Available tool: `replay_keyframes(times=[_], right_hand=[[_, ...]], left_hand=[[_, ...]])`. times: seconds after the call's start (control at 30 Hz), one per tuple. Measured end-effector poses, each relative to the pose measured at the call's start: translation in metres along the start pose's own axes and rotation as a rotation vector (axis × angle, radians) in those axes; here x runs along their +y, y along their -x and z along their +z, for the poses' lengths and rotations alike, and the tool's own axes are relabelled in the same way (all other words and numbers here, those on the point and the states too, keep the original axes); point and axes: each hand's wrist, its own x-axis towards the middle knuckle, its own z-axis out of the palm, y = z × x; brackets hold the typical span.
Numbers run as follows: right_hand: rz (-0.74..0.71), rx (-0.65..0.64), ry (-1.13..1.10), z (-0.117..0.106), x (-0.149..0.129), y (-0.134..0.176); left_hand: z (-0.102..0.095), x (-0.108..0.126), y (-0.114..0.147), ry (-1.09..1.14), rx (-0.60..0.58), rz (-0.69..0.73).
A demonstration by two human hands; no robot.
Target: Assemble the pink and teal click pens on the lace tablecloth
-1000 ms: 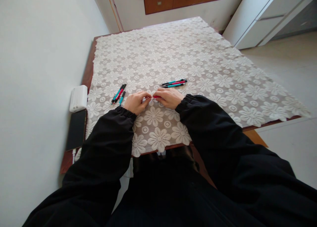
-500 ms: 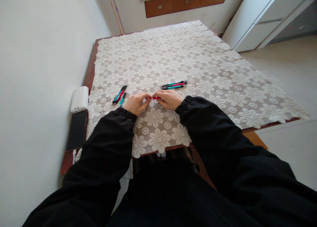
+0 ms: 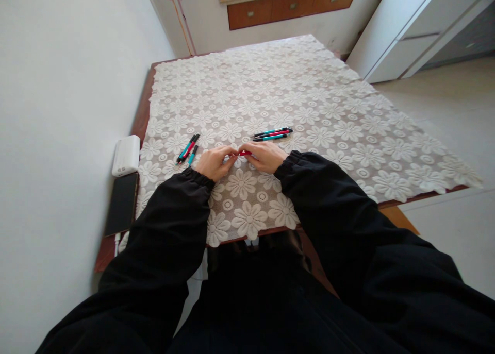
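Here, in the head view, the small red piece (image 3: pixel 243 153) is right between the two hands, over the near part of the flowery cloth (image 3: pixel 249 217). Its long way seems to run from side to side, so one end points at each hand. The right hand (image 3: pixel 266 157) is nearer, with its thumb and finger pinched on the red piece and hiding some of it. The left hand (image 3: pixel 214 162) is just beside the other end, finger and thumb close together, but I can't tell if it is holding anything. The hands almost meet at their tips. Just past the right hand lies a bunch of blue and red pens (image 3: pixel 274 133), also mostly sideways. Left of the left hand is a group of blue and red pen parts (image 3: pixel 188 148), set on a slant, with a short blue part (image 3: pixel 193 156) nearest that hand.
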Motion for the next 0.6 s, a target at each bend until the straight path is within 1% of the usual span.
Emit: replay_keyframes(times=[0.1,0.27,0.4,0.53,0.6], right_hand=[[0.022,0.006,0.011,0.0001,-0.0005,-0.0001],[0.04,0.064,0.069,0.0001,0.0004,0.0001],[0.038,0.043,0.084,0.0001,0.0006,0.0003],[0.026,0.028,0.066,0.0003,-0.0004,0.0001],[0.043,0.027,0.06,0.0004,-0.001,-0.0001]], left_hand=[[0.0006,-0.0002,0.0002,-0.002,0.009,0.012],[0.0012,-0.0002,0.0006,-0.009,0.042,-0.001],[0.0007,0.0004,0.0005,-0.011,0.046,-0.023],[0.0008,0.0001,0.0001,-0.013,0.051,-0.008],[0.0008,-0.0001,0.0,-0.013,0.05,0.002]])
